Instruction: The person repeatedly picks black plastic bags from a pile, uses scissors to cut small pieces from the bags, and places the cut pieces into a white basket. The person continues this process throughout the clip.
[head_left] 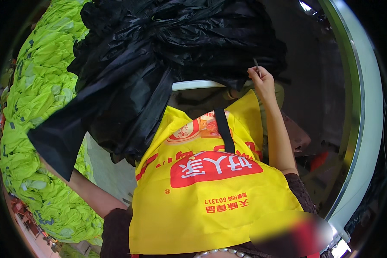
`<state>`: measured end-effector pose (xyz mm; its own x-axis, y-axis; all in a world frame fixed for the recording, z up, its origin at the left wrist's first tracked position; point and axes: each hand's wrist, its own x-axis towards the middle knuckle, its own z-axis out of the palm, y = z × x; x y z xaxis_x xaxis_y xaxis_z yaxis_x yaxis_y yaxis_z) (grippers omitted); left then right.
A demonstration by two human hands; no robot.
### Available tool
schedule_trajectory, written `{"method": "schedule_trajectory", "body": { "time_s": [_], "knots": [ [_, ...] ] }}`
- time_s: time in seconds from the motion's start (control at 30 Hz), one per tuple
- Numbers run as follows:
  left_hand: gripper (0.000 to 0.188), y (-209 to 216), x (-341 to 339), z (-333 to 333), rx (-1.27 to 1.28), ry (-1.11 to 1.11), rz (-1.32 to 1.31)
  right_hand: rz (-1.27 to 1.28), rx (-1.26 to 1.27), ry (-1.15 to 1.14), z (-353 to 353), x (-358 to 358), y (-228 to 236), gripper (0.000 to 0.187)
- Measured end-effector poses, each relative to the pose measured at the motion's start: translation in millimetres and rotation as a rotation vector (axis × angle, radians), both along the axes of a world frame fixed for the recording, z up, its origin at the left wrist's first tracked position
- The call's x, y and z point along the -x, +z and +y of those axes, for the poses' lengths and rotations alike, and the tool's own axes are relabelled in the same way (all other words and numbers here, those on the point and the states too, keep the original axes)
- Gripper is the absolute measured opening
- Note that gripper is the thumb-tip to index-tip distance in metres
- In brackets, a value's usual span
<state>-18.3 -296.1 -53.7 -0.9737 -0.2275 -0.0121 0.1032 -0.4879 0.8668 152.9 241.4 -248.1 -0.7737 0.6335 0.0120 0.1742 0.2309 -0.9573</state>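
Observation:
A large heap of thin, shiny black fabric [193, 47] lies in front of me. One black panel of it stretches out to the left and drapes over my left hand, so those fingers are hidden. Only my left forearm [88, 191] shows below the panel's corner [58, 133]. At the right edge of the heap, my right hand [262, 81] is closed in a pinch on a small, dark, pointed metal tool [256, 65], its tip upward. Whether that tool is snips or tweezers I cannot make out.
A long pile of bright yellow-green fabric pieces [43, 107] runs down the left side. My yellow apron [215, 223] with red print covers my front. A pale curved edge [372, 107] borders the right. Under the black heap a white edge [195, 85] shows.

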Motion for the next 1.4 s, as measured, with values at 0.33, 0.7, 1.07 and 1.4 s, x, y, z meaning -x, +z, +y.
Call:
{"method": "schedule_trajectory", "body": {
  "time_s": [0.33,0.7,1.07,1.4],
  "knots": [
    [0.024,-265,-64,-75,0.139,-0.019,-0.982,-0.275,-0.778,-0.331,114,19,-27,0.027],
    [0.02,-198,-10,-222,1.289,0.366,-0.431,-0.716,-1.063,-0.003,127,42,2,0.012],
    [0.047,-106,-84,262,0.573,-1.645,-0.209,-0.302,0.083,0.351,-63,-31,124,0.018],
    [0.029,-132,-95,302,-0.18,-0.946,-1.062,0.098,0.312,-0.035,-52,-48,121,0.017]
  ]
}}
